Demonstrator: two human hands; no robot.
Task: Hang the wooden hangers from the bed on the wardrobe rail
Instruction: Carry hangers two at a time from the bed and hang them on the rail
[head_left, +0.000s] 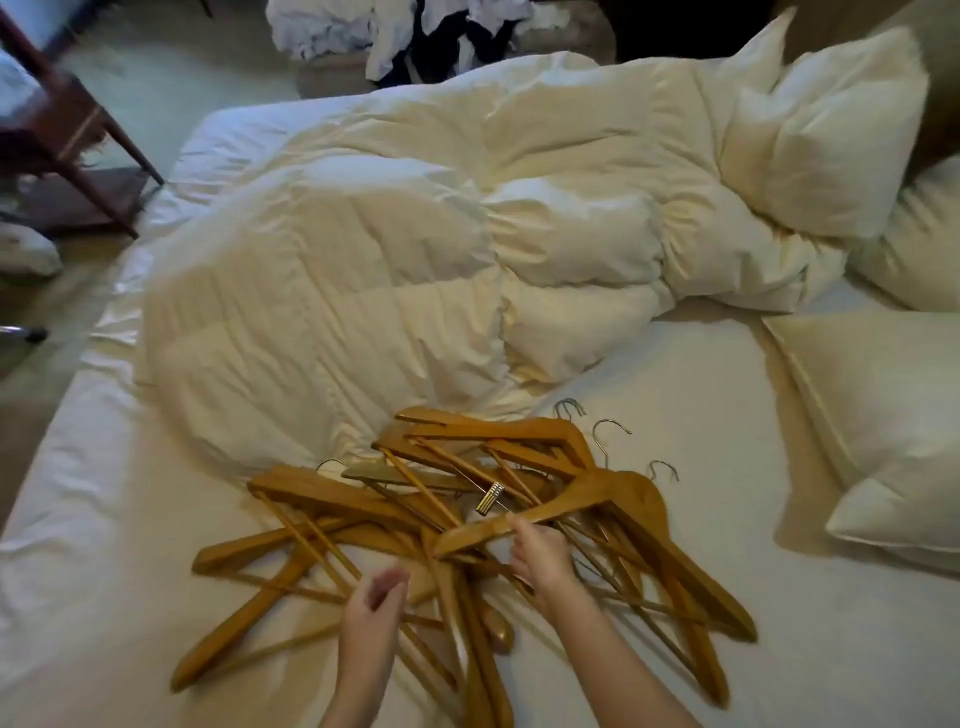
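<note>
A tangled heap of honey-brown wooden hangers (332, 493) lies flat on the bed's (727, 467) white sheet, crossing at all angles, with silver wire hooks (612, 421) poking out on the far side. The right hand (537, 558) grips the top hanger (571, 501) by one arm.

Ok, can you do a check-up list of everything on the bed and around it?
Surface: white bed sheet.
Job's things: wooden hangers tangled in a pile on the sheet; wardrobe rail not in view.
Clutter: duvet bunched behind the pile; pillows at right.
Hands: right hand grips one hanger; left hand hovers over the pile, fingers loosely curled, holding nothing.
Cables: nothing seen.
Surroundings: clothes heap beyond the bed; wooden stand at left.
</note>
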